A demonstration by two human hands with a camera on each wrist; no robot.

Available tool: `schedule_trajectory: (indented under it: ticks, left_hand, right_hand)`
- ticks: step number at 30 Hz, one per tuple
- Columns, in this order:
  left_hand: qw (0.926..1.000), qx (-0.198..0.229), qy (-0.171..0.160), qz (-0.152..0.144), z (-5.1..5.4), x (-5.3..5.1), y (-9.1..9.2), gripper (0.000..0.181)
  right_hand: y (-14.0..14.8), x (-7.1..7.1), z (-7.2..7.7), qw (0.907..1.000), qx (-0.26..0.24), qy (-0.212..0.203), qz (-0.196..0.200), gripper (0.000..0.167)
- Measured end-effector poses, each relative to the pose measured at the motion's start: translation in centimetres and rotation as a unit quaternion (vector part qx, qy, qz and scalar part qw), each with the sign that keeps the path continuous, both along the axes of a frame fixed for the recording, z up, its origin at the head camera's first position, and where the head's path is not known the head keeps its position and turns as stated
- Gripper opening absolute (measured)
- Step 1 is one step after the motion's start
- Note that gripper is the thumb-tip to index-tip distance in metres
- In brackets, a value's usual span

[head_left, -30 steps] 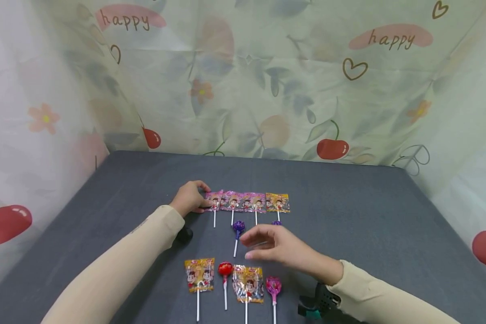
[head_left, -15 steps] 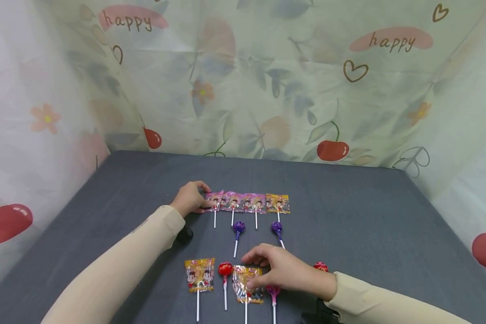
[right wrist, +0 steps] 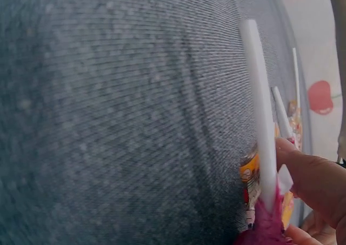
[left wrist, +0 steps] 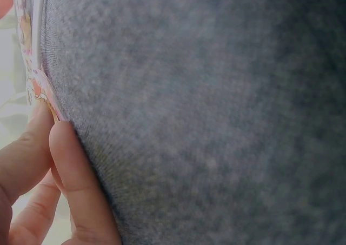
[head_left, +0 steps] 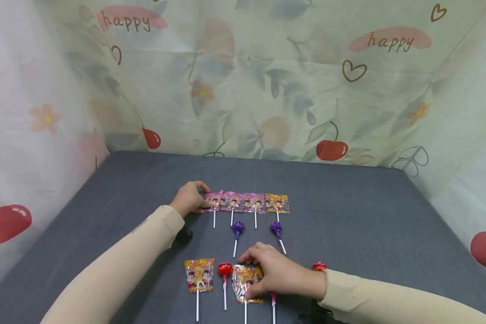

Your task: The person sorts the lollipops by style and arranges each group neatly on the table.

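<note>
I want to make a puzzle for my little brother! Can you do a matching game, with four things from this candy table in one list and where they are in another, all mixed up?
1. Left grip
2. Right grip
3. Leftmost red lollipop
4. Right purple lollipop

A. Between the two near yellow packets
B. On the leftmost pink packet
C. Just in front of the far yellow packet
D. Over the right near yellow packet

Pairs: 1-B, 2-D, 3-A, 4-C
</note>
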State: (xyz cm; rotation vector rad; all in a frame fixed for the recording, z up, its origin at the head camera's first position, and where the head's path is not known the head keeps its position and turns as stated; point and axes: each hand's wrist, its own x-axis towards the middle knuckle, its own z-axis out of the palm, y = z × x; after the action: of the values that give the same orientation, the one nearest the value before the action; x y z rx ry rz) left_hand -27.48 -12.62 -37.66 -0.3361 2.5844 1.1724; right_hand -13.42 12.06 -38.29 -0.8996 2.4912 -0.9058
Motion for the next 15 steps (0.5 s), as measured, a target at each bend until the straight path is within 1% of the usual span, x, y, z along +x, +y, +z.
schedule_trajectory:
  ticks: [5, 11, 15]
  left_hand:
    - [1.0, 0.007, 0.006, -0.001, 0.11, 0.13, -0.05, 0.041]
    - [1.0, 0.006, 0.007, 0.0, 0.14, 0.15, -0.03, 0.041]
    - [1.0, 0.005, 0.007, 0.001, -0.01, 0.08, 0.08, 0.041]
  right_hand:
    - [-0.21, -0.07, 0.16, 1.0, 0.002, 0.002, -0.001, 0.056]
    - [-0.41, -0.33, 0.27, 1.0, 0.005, 0.002, 0.006, 0.05]
    - [-0.4, -0.29, 0.3, 0.9999, 0.01, 0.0, 0.004, 0.047]
